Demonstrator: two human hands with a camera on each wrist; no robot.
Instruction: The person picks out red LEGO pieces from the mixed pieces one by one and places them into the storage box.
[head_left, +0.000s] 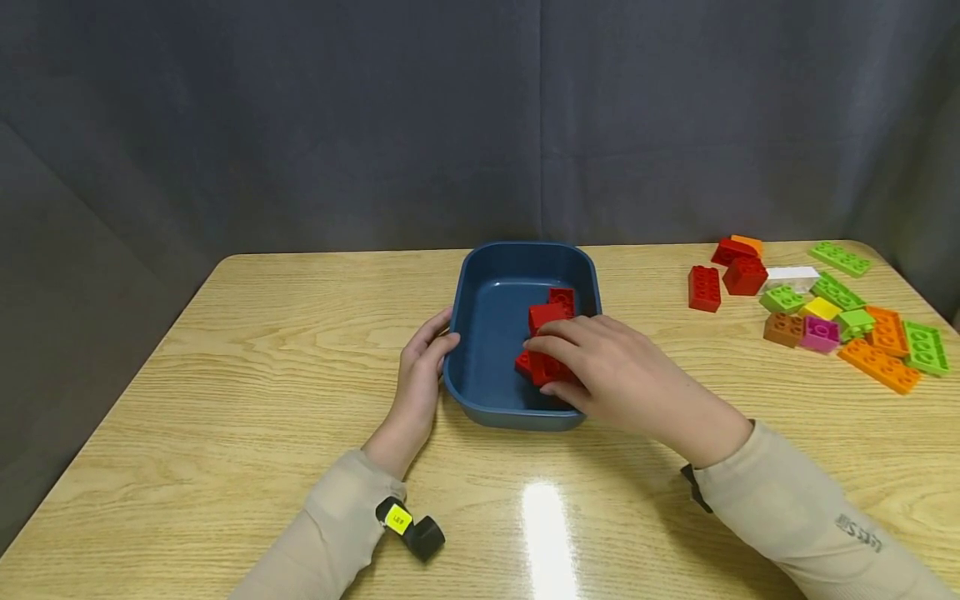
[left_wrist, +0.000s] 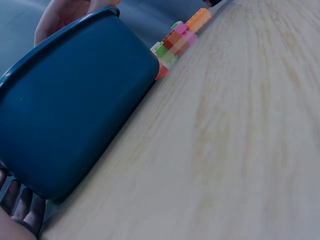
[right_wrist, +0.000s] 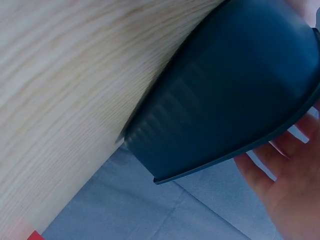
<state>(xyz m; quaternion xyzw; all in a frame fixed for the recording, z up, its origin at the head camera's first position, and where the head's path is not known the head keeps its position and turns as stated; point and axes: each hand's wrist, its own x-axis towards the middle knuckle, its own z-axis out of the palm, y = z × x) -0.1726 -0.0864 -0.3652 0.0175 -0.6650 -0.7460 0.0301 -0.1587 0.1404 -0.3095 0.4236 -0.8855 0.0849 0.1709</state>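
A dark blue bin [head_left: 491, 410] sits on the table, with several red bricks [head_left: 561, 298] along the right side of its inside. My right hand [head_left: 611, 367] reaches in over the right rim and holds a red brick [head_left: 551, 369] between thumb and fingers. The right wrist view shows this hand's fingers [right_wrist: 292, 145] passing over the rim, with the bricks hidden behind the wall. My left hand [head_left: 422, 367] rests against the bin's left side, thumb at the rim. Its fingers [left_wrist: 22, 205] lie along the outer wall in the left wrist view.
At the right of the wooden table [head_left: 300, 333] lie loose bricks: red bricks [head_left: 704, 288], a white brick [head_left: 791, 278], a brown brick [head_left: 784, 328], a purple brick [head_left: 821, 333], and several green and orange ones. A dark curtain [head_left: 375, 125] hangs behind the table.
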